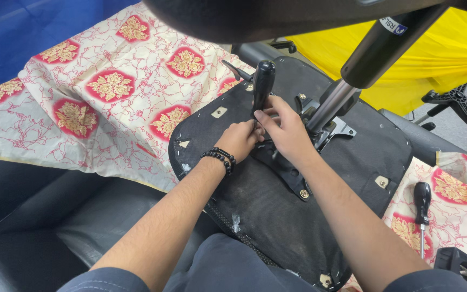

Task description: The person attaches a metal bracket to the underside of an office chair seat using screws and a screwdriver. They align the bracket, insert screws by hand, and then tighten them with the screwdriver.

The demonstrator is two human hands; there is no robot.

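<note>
An upturned office chair seat point(277, 211), its underside covered in black fabric, lies before me with its metal mechanism plate point(290, 176) and gas cylinder point(352, 75) pointing up. My right hand point(285, 130) grips the lower part of a black screwdriver handle point(262, 81) that stands upright on the mechanism. My left hand point(239, 139), with a black bead bracelet on the wrist, presses fingertips against the same spot beside the tool's shaft. The screwdriver's tip is hidden behind my fingers.
A cream cloth with red and gold medallions point(98, 97) covers the surface to the left. A second black-handled screwdriver point(421, 208) lies on cloth at right. A yellow cloth point(433, 59) and a black chair base point(460, 105) sit at the far right. Black cushions point(39, 216) lie lower left.
</note>
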